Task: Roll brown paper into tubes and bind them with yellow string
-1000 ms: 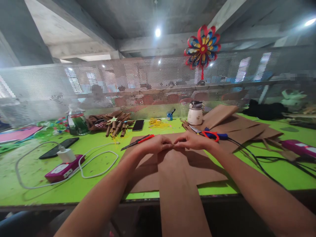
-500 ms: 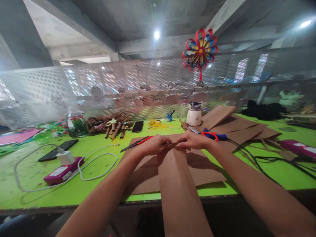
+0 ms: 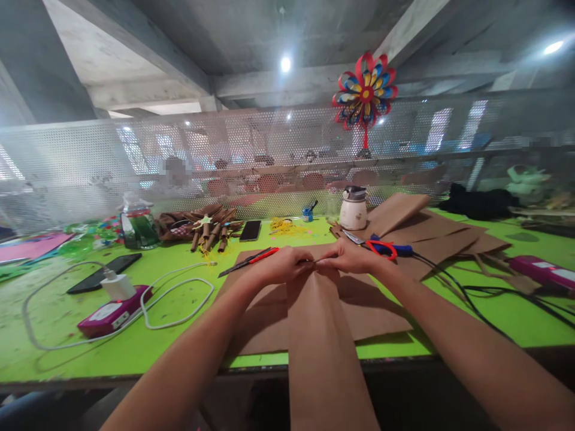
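A long strip of brown kraft paper (image 3: 326, 347) runs from my fingers down past the table's near edge. My left hand (image 3: 287, 264) pinches its far end from the left, and my right hand (image 3: 348, 257) pinches the same end from the right, fingertips almost meeting. The end looks folded or rolled, but fingers hide most of it. Under both hands lies a wide brown paper sheet (image 3: 377, 314). A red-and-black craft knife (image 3: 249, 261) rests on that sheet beside my left hand. Scissors with orange-red handles (image 3: 381, 246) lie just past my right wrist, by a blue-handled corded tool (image 3: 398, 248).
On the green table (image 3: 179, 347) a purple power strip (image 3: 114, 314) with a white charger and cable (image 3: 179, 326) sits left. Paper rolls (image 3: 211, 233), a phone (image 3: 250, 231) and a white flask (image 3: 353, 209) stand behind. Brown sheets (image 3: 449, 236) pile up right, near a black cord (image 3: 462, 299).
My fingers have shifted slightly at the strip's end, still pinching it. The strip's lower part has swung a little to the left. Everything else looks the same.
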Demonstrator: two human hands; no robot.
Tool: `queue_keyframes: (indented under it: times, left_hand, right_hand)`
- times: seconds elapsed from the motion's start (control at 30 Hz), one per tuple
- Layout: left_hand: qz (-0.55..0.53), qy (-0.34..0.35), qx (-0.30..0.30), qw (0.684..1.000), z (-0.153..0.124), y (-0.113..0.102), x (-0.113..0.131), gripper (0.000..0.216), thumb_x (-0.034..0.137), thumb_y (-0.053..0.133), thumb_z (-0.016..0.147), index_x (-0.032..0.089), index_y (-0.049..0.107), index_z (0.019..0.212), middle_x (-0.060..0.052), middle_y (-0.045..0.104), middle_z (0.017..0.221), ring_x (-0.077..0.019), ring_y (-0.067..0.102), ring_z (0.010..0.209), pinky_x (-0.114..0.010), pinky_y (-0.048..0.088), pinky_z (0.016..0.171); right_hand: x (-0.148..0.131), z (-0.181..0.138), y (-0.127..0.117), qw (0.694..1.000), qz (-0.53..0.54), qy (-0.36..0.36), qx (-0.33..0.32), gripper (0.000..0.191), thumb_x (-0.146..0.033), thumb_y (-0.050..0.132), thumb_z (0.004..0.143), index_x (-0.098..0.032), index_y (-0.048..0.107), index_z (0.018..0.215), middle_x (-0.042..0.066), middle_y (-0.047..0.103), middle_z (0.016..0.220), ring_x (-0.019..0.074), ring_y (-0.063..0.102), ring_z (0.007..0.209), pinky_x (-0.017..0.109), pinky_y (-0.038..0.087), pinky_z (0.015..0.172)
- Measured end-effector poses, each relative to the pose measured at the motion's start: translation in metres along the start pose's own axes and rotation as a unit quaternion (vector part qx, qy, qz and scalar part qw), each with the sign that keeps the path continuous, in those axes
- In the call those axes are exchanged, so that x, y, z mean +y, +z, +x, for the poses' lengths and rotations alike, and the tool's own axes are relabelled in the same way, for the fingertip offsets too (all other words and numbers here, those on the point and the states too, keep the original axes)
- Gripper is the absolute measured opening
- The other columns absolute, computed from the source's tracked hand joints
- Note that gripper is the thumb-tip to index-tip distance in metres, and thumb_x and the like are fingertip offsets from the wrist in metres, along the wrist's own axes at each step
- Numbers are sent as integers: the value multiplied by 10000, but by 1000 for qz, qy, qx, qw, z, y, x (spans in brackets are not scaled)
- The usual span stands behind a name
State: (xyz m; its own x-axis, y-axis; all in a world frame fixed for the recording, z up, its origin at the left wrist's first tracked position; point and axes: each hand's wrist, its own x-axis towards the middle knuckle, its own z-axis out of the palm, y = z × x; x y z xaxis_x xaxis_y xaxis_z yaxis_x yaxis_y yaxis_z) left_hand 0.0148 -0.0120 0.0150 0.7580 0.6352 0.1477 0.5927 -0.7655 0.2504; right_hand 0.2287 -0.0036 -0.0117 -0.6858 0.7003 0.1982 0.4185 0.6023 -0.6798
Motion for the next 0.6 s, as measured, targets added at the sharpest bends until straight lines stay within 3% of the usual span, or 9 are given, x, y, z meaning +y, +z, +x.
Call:
queue_keyframes:
  times: [0.17, 0.33, 0.43, 0.5, 0.6]
  left_hand:
    - [4, 3, 3, 1000, 1, 2, -4, 234, 224, 441, 863, 146, 660, 889, -24, 659, 775, -106, 508, 637, -206, 362, 605]
    - [15, -3, 10, 1000, 2, 2, -6, 240, 224, 431, 865, 135, 653, 880, -32, 653, 783, -109, 504, 649, -207, 362, 611]
    - [16, -7, -1, 1000, 2, 1, -5, 251, 250, 425, 872, 133, 647, 880, -29, 645, 768, -107, 491, 638, -207, 354, 600]
    - [13, -10, -14, 1000, 1, 0, -5, 249, 269, 430, 870, 137, 641, 872, -22, 639, 756, -104, 485, 632, -203, 346, 586]
    - [4, -14, -45, 999, 0, -2, -9, 234, 288, 447, 857, 141, 627, 826, -8, 614, 699, -101, 481, 598, -200, 327, 549]
  right_hand:
    - [-1, 1, 0, 999, -50, 17, 9, 401, -467, 495, 839, -123, 692, 777, 15, 599, 603, 111, 501, 550, 217, 381, 534]
    - [-8, 5, 7, 991, -101, -76, 43, 291, -329, 448, 881, -157, 661, 979, 58, 666, 996, 175, 559, 884, 271, 412, 772]
    - [-11, 6, 9, 990, -122, -56, 35, 308, -331, 416, 894, -135, 649, 848, 50, 653, 839, 151, 535, 749, 254, 401, 678]
    - [-11, 5, 8, 991, -133, -22, 19, 364, -367, 395, 901, -134, 611, 724, 15, 578, 666, 123, 473, 621, 234, 360, 584]
    - [-10, 3, 6, 991, -136, 9, -6, 423, -440, 384, 898, -142, 569, 661, -19, 474, 581, 99, 396, 550, 222, 299, 524]
